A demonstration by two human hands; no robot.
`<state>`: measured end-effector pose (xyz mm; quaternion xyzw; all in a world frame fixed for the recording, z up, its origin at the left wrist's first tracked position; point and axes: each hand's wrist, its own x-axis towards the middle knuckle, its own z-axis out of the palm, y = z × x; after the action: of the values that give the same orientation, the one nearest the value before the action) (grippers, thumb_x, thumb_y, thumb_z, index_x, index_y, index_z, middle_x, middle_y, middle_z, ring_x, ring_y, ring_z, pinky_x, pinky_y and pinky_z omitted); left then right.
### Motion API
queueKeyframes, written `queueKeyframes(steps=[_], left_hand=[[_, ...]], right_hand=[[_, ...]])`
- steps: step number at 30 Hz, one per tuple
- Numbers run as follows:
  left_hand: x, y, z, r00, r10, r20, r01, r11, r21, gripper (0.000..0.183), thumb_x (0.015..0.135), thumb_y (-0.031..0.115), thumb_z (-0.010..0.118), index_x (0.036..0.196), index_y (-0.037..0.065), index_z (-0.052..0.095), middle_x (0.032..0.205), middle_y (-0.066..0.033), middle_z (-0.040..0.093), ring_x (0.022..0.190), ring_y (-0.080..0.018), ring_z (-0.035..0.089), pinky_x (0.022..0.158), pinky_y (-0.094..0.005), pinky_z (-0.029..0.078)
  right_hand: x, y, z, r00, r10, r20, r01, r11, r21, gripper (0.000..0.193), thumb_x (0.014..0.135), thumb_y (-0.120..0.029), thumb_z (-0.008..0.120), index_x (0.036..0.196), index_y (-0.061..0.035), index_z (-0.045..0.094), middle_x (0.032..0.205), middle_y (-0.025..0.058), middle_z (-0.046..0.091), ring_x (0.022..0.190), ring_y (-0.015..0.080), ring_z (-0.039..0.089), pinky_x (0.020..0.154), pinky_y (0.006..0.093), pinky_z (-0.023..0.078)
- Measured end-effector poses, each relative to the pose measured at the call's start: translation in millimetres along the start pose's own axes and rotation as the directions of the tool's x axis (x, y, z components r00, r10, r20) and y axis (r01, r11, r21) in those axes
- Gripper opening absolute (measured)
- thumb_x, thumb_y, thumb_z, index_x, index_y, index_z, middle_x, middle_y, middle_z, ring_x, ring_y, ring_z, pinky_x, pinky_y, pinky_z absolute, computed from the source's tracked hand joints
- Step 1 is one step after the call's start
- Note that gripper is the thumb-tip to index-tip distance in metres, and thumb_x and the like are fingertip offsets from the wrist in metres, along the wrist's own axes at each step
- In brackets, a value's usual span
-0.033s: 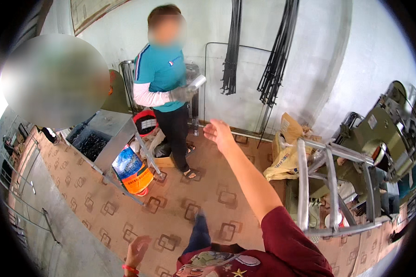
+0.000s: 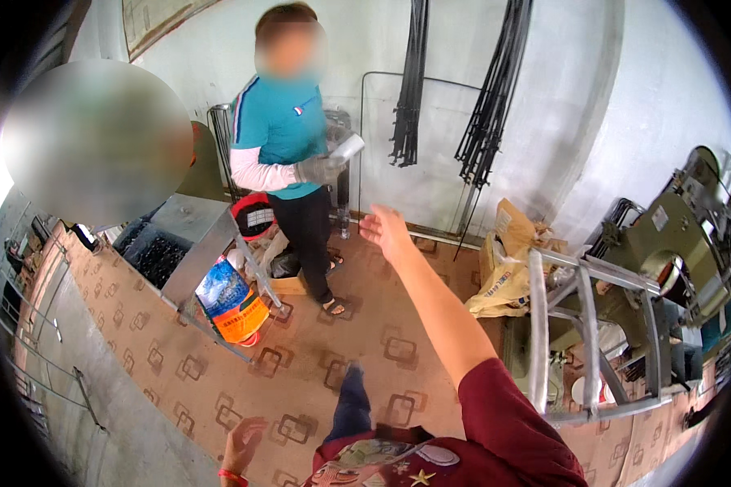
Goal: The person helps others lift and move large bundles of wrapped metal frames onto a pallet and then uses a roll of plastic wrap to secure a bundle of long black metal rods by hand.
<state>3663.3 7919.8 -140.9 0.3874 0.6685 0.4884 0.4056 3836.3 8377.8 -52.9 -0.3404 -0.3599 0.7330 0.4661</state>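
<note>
My right hand (image 2: 388,234) is stretched out ahead at the end of a bare forearm. Its fingers extend toward the left, and nothing shows in it. Low at the left, my left hand (image 2: 244,445) hangs with fingers apart and holds nothing; a red band (image 2: 232,475) circles its wrist. Beyond my right hand stands a co-worker (image 2: 280,134) in a teal shirt. The co-worker's gloved hands (image 2: 321,168) hold a pale cylindrical object (image 2: 348,148), its exact kind unclear. A gap separates my right hand from the co-worker.
A metal bin-like stand (image 2: 195,223) with dark small pieces is at left, beside a blue and orange bag (image 2: 231,300). Aluminium ladder-like frame (image 2: 586,325), yellowish sack (image 2: 499,286) and green machine (image 2: 674,235) occupy the right. Black rods (image 2: 491,105) hang on the wall.
The view has shifted very slightly. Both my hands keep almost the same place and shape.
</note>
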Motion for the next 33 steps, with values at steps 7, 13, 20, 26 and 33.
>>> queueKeyframes(steps=[7,13,20,26,33], left_hand=[[328,108,66,0.916,0.359,0.178,-0.382,0.916,0.120,0.028,0.083,0.009,0.050,0.109,-0.002,0.051,0.108,-0.0087,0.054,0.100,-0.0173,0.050,0.086,-0.0283,0.039],[583,227,147,0.492,0.864,0.109,-0.808,0.407,0.427,0.051,0.080,0.020,0.060,0.123,0.002,0.038,0.109,-0.0132,0.052,0.100,-0.0198,0.051,0.082,-0.0283,0.042],[661,283,298,0.687,0.674,0.272,-0.707,0.707,0.032,0.025,0.079,0.019,0.061,0.095,0.002,0.052,0.074,-0.0072,0.056,0.067,-0.0140,0.052,0.063,-0.0261,0.043],[714,314,351,0.833,0.532,0.150,-0.497,0.840,-0.218,0.025,0.090,0.031,0.044,0.076,0.011,0.040,0.060,0.0079,0.031,0.047,-0.0004,0.025,0.039,-0.0184,0.017],[793,289,382,0.779,0.299,0.552,-0.548,0.752,0.366,0.022,0.089,0.024,0.043,0.087,0.003,0.049,0.080,-0.0069,0.051,0.073,-0.0177,0.049,0.062,-0.0296,0.040]], right_hand=[[181,25,12,0.966,-0.206,0.157,0.211,0.977,-0.013,0.068,0.076,-0.030,0.066,0.125,-0.0012,0.029,0.121,0.0081,0.041,0.114,0.0183,0.036,0.097,0.0321,0.026],[256,25,10,0.951,-0.238,0.196,0.189,0.953,0.237,0.044,0.076,-0.017,0.065,0.112,-0.0033,0.045,0.097,0.0023,0.054,0.088,0.0129,0.052,0.077,0.0278,0.040],[283,-99,-96,0.921,-0.344,0.182,0.310,0.932,0.189,0.041,0.071,-0.010,0.066,0.107,-0.0022,0.049,0.095,0.0039,0.057,0.086,0.0134,0.056,0.075,0.0297,0.045],[356,-129,-165,0.790,-0.433,0.434,0.144,0.820,0.554,0.055,0.073,-0.022,0.065,0.120,-0.0055,0.039,0.096,0.0080,0.054,0.088,0.0199,0.054,0.075,0.0349,0.046],[367,-128,-210,0.994,0.043,-0.103,0.046,0.687,0.725,0.040,0.079,-0.037,0.058,0.101,-0.0054,0.050,0.084,0.0084,0.055,0.078,0.0169,0.055,0.069,0.0290,0.046]])
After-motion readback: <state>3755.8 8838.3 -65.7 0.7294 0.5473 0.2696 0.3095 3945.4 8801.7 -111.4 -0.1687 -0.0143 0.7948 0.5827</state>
